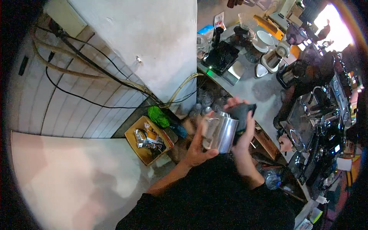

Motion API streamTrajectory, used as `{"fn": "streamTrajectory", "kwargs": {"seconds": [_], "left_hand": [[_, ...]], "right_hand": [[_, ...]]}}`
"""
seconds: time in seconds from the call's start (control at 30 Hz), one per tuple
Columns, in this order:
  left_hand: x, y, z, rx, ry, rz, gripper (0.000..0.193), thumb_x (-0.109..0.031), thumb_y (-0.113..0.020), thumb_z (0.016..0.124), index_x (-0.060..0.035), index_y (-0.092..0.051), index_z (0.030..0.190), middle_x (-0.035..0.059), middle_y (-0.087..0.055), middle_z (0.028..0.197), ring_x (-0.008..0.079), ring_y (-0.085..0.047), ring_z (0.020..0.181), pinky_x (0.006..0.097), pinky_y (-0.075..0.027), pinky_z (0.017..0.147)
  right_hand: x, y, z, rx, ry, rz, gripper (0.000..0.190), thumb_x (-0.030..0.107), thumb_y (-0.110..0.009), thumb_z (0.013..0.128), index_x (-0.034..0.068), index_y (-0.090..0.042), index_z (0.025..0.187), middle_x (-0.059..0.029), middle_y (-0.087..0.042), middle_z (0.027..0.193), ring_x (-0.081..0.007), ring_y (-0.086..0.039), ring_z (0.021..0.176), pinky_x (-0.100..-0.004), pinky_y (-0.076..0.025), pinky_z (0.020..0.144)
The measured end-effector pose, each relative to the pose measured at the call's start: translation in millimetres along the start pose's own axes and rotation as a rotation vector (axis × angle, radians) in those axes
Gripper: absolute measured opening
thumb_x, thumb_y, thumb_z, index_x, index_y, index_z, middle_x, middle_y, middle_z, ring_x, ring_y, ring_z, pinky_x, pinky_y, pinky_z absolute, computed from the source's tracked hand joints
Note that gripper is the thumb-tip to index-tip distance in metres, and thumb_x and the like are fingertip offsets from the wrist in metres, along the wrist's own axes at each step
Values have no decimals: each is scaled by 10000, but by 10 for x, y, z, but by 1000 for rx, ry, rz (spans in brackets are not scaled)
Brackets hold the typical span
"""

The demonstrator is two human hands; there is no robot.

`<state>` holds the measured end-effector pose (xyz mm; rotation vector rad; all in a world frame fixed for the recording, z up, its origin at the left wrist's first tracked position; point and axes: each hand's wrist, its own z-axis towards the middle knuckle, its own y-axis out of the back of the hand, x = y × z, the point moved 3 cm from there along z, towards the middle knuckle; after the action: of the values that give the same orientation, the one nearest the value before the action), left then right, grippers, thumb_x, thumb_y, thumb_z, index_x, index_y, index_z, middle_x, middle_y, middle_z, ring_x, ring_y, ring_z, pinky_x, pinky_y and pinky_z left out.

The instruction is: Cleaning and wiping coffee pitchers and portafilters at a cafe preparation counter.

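Note:
A shiny stainless steel pitcher [228, 133] is in front of my chest, held from its left side by my left hand [198, 148], thumb low and fingers along the wall. Its handle side faces that palm. On the other side my right hand [245, 132] grips a dark cloth [243, 113], which lies close against the pitcher's rim and far wall. Part of the cloth is hidden behind the pitcher, and so is the pitcher's inside.
A counter [260, 89] runs along the right with a black tray-like item [221, 57], a small scale [233, 72], a white dripper [265, 38] and an espresso machine [319, 115]. A yellow box [129, 133] of packets stands low left. Cables [95, 64] hang along the wall.

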<state>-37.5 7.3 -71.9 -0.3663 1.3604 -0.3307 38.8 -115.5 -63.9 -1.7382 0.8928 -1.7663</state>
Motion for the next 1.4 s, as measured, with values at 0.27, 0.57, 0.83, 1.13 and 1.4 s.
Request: {"fn": "streamTrajectory", "kwargs": {"seconds": [0.27, 0.57, 0.83, 1.13, 1.4], "left_hand": [[-105, 24, 76, -120, 21, 167, 810, -233, -874, 627, -14, -440, 1276, 120, -504, 1254, 209, -489, 1172, 356, -377, 1019], [-191, 207, 272, 273, -423, -30, 874, -274, -923, 512, -4, -482, 1217, 183, -556, 1202, 288, -531, 1154, 423, -410, 994], [-158, 332, 450, -214, -248, -167, 897, -343, -865, 611, -16, -362, 1278, 200, -421, 1278, 277, -508, 1133, 423, -408, 1000], [-271, 131, 423, -262, 137, -333, 941, -411, -822, 669, -8, -315, 1352, 115, -471, 1275, 211, -496, 1186, 367, -407, 1013], [-232, 184, 419, 279, -521, -245, 1050, -445, -851, 593, -30, -281, 1371, 244, -363, 1375, 313, -466, 1225, 424, -413, 1005]], "right_hand": [[-70, 42, -428, 28, 204, -448, 458, 309, -426, 987, 11, -316, 1317, -225, -515, 1263, -310, -505, 1176, -444, -384, 1023], [-125, -89, -446, 255, -166, 36, 340, 337, -482, 958, 33, -472, 1112, -335, -478, 1286, -390, -409, 1289, -490, -280, 1100], [-82, -238, -616, 537, 455, -419, 328, 329, -638, 880, 81, -432, 935, -304, -396, 1386, -437, -344, 1330, -536, -243, 1088], [146, -566, -413, 871, 819, -960, 318, 341, -596, 903, 78, -431, 973, -284, -269, 1478, -429, -338, 1336, -539, -228, 1098], [68, -186, -262, 637, 196, -631, 272, 277, -550, 908, 36, -462, 1000, -290, -190, 1496, -397, -250, 1373, -504, -162, 1099]]}}
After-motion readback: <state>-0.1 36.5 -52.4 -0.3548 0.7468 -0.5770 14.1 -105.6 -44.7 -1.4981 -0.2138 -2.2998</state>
